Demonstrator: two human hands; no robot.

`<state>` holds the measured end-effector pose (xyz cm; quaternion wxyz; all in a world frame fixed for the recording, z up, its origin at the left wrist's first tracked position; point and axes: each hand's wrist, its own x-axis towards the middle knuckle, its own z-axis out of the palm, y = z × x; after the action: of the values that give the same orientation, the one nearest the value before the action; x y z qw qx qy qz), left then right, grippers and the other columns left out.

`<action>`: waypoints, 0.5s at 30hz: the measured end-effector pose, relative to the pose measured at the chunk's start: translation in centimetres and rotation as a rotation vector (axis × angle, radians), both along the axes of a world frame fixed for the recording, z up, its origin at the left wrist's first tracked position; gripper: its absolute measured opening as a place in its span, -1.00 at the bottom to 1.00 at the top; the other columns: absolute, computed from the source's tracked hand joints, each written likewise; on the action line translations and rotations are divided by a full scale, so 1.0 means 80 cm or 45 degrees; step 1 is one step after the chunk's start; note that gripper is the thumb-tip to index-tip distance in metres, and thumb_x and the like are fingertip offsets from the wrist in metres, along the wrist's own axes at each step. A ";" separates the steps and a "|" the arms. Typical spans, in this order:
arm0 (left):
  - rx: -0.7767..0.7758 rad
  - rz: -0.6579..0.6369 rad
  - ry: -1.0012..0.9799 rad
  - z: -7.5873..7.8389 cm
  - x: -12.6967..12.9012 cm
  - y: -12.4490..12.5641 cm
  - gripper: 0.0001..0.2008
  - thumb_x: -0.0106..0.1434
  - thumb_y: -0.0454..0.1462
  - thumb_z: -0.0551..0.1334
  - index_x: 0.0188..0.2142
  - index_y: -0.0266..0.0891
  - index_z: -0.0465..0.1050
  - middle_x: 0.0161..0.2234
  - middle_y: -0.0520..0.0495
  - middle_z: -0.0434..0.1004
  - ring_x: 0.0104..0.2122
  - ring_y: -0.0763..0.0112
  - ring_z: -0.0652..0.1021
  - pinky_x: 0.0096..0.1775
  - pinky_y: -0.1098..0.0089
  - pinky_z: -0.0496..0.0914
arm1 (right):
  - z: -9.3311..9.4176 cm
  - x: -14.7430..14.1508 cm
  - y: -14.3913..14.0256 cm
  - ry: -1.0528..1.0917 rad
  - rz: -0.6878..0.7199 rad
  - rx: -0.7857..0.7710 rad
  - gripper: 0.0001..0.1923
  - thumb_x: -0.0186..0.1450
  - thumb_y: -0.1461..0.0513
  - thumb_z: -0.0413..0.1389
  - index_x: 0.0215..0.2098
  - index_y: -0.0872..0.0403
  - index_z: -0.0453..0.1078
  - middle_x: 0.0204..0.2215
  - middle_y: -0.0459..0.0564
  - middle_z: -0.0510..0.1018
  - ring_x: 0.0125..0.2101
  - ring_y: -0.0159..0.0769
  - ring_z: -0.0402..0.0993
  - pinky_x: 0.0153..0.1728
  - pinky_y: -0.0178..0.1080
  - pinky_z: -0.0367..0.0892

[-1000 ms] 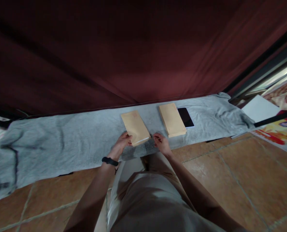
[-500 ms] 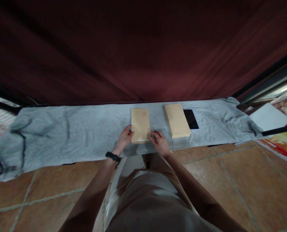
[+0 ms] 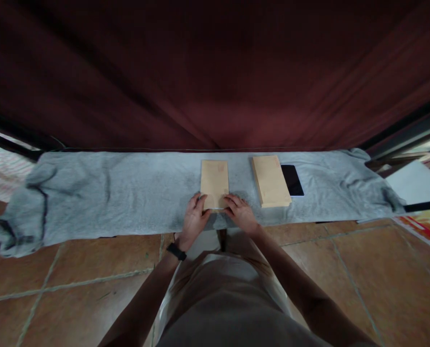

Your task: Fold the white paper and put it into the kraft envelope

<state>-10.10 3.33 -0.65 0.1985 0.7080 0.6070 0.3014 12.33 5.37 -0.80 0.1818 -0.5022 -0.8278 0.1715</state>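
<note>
A tan paper envelope [image 3: 214, 178] lies on the grey cloth in front of me, its faint reddish print near the far right corner. At its near edge a thin white strip shows between my hands. My left hand [image 3: 195, 214] has thumb and fingers closed on the near left corner. On the near right corner, my right hand [image 3: 240, 211] presses with its fingers bent over the paper. A stack of similar envelopes [image 3: 271, 180] rests to the right, apart from both hands.
A dark-screened tablet or phone [image 3: 292, 180] lies against the stack's right side. The grey cloth [image 3: 146, 193] covers a long narrow surface, with a dark red curtain [image 3: 215, 96] behind it. White paper [image 3: 417, 183] is at far right, above the tiled floor [image 3: 102, 260].
Both hands have closed in on the envelope's near edge, fingers now over its corners. The whole view has shifted slightly, and the stack has stayed in place.
</note>
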 end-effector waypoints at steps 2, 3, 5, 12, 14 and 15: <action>0.000 -0.002 0.036 0.000 0.000 0.002 -0.50 0.30 -0.29 0.25 0.23 -0.24 0.34 0.26 -0.31 0.29 0.25 -0.01 0.35 0.27 0.02 0.28 | 0.001 0.002 0.003 -0.028 0.030 0.004 -0.63 0.46 0.22 0.09 0.22 0.03 0.37 0.25 0.11 0.41 0.19 -0.09 0.38 0.18 0.00 0.30; 0.000 -0.001 0.045 0.000 0.000 0.002 -0.51 0.31 -0.28 0.25 0.22 -0.24 0.34 0.26 -0.31 0.29 0.24 -0.01 0.36 0.27 0.02 0.29 | 0.002 0.003 0.004 -0.035 0.047 0.004 -0.63 0.46 0.22 0.09 0.22 0.02 0.37 0.24 0.11 0.42 0.18 -0.10 0.39 0.18 -0.01 0.30; 0.002 -0.001 0.048 -0.001 0.000 0.002 -0.53 0.31 -0.27 0.25 0.21 -0.22 0.36 0.24 -0.30 0.31 0.23 -0.01 0.37 0.26 0.01 0.30 | 0.002 0.005 0.006 -0.039 0.074 0.005 -0.64 0.46 0.23 0.09 0.21 0.00 0.37 0.23 0.09 0.43 0.16 -0.12 0.40 0.18 -0.02 0.30; 0.044 -0.040 0.049 -0.004 -0.004 -0.004 -0.60 0.36 -0.26 0.21 0.18 -0.17 0.40 0.23 -0.26 0.33 0.22 0.04 0.37 0.25 0.07 0.30 | 0.002 0.007 0.003 -0.027 0.075 0.003 -0.67 0.47 0.25 0.05 0.18 -0.03 0.40 0.21 0.06 0.45 0.14 -0.14 0.41 0.17 -0.01 0.30; 0.054 -0.068 0.062 -0.003 -0.005 -0.007 -0.60 0.36 -0.24 0.22 0.18 -0.16 0.40 0.24 -0.25 0.32 0.23 0.04 0.36 0.24 0.07 0.30 | 0.003 0.008 0.002 -0.011 0.080 -0.006 -0.66 0.48 0.25 0.03 0.19 -0.05 0.41 0.21 0.05 0.45 0.15 -0.14 0.41 0.18 -0.02 0.29; 0.058 -0.087 0.075 -0.002 -0.004 -0.008 -0.60 0.36 -0.24 0.23 0.19 -0.15 0.40 0.26 -0.24 0.31 0.24 0.04 0.35 0.24 0.06 0.29 | 0.003 0.009 0.001 -0.005 0.090 -0.010 -0.66 0.48 0.25 0.03 0.19 -0.06 0.41 0.21 0.05 0.45 0.15 -0.14 0.40 0.18 -0.02 0.28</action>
<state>-10.46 2.66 -0.82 0.1745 0.7411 0.5812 0.2873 13.02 5.48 -0.56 0.1720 -0.4736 -0.8449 0.1800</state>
